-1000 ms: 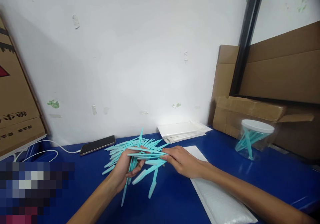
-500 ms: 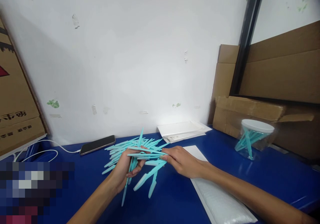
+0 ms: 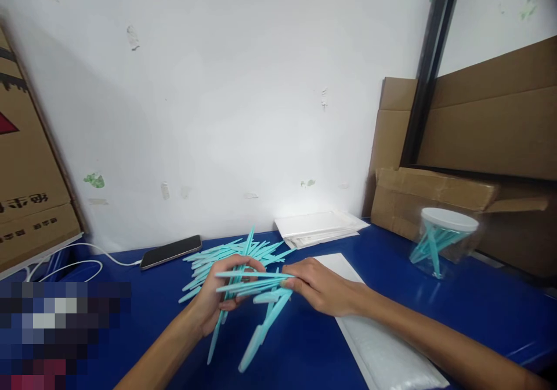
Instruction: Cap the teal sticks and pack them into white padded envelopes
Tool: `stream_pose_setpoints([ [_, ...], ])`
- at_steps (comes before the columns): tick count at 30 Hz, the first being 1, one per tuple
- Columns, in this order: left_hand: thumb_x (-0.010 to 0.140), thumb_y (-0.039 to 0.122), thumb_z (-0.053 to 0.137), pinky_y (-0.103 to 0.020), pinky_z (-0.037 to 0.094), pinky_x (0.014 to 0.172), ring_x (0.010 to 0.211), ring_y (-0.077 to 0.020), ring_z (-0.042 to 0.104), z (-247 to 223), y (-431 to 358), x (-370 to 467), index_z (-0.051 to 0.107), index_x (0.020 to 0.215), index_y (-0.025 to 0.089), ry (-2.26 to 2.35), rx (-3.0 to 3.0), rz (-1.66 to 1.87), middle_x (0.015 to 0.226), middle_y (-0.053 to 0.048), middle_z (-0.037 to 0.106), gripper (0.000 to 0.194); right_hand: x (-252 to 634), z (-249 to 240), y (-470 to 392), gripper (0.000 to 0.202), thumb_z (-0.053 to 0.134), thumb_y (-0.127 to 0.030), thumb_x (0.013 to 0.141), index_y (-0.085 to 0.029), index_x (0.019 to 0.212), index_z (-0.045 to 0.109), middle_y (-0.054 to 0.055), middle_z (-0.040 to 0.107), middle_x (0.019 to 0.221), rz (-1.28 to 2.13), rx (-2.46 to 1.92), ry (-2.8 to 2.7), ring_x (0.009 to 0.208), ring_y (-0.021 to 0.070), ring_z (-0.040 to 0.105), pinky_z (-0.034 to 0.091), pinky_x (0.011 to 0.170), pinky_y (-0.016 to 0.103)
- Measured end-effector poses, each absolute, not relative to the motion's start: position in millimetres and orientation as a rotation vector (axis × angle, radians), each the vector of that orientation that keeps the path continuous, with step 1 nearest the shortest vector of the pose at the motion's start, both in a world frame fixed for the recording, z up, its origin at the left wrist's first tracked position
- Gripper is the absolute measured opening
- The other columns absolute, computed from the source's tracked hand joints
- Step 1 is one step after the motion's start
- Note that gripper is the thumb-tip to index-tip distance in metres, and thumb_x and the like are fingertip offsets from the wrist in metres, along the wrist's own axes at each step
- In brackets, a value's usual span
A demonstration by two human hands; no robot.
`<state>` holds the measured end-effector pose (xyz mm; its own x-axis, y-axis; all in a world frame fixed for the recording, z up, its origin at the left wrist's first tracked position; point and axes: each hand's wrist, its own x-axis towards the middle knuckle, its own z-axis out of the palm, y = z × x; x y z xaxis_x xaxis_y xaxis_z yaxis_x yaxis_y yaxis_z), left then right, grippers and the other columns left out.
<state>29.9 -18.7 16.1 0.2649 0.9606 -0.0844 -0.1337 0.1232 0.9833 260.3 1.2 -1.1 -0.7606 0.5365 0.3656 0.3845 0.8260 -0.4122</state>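
Several light-blue eyebrow razors with clear caps fan out from my right hand, pinched at one end between thumb and fingers. Some point left across my other hand; others hang down toward the table. Curled around a second, steeply tilted bunch of eyebrow razors is my left hand, whose fingers are partly hidden by the right-hand razors. Just behind it, a loose pile of the same razors is spread on the blue tabletop.
A padded white envelope lies under my right forearm. White envelopes are stacked by the wall. On the right stands a white-lidded clear jar with razors inside. A cabled phone lies left; cardboard boxes flank the table.
The razors in my right hand have tilted and spread, with the hanging ones reaching lower. My left hand's bunch now leans slightly more to the right at its top.
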Motion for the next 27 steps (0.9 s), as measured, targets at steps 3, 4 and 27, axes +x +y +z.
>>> stream_pose_setpoints([
  [3, 0.085, 0.051, 0.057, -0.016, 0.011, 0.034, 0.035, -0.0063, 0.038, 19, -20, 29, 0.073, 0.083, 0.010, 0.971, 1.152, 0.805, 0.045, -0.001, 0.051, 0.044, 260, 2, -4, 0.037, 0.030, -0.038, 0.107, -0.021, 0.076, 0.040, -0.003, 0.044, 0.067, 0.390, -0.670, -2.583, 0.058, 0.0117, 0.039, 0.031, 0.060, 0.026],
  [4, 0.087, 0.055, 0.054, -0.017, 0.011, 0.033, 0.036, -0.0073, 0.041, 21, -21, 29, 0.073, 0.084, 0.010, 0.963, 1.157, 0.734, 0.048, -0.003, 0.055, 0.050, 260, 3, -5, 0.036, 0.030, -0.037, 0.107, -0.021, 0.077, 0.041, -0.003, 0.047, 0.068, 0.368, -0.671, -2.606, 0.059, 0.0119, 0.041, 0.032, 0.061, 0.025],
  [27, 0.083, 0.051, 0.066, -0.022, 0.032, 0.049, 0.047, -0.0070, 0.032, 21, -32, 34, 0.052, 0.087, 0.019, 0.954, 1.418, 0.411, 0.057, 0.010, 0.041, 0.035, 262, 0, 2, 0.047, 0.066, -0.058, 0.086, -0.020, 0.113, 0.058, 0.007, 0.064, 0.097, -0.252, -0.761, -2.266, 0.087, 0.0223, 0.062, 0.051, 0.071, 0.033],
])
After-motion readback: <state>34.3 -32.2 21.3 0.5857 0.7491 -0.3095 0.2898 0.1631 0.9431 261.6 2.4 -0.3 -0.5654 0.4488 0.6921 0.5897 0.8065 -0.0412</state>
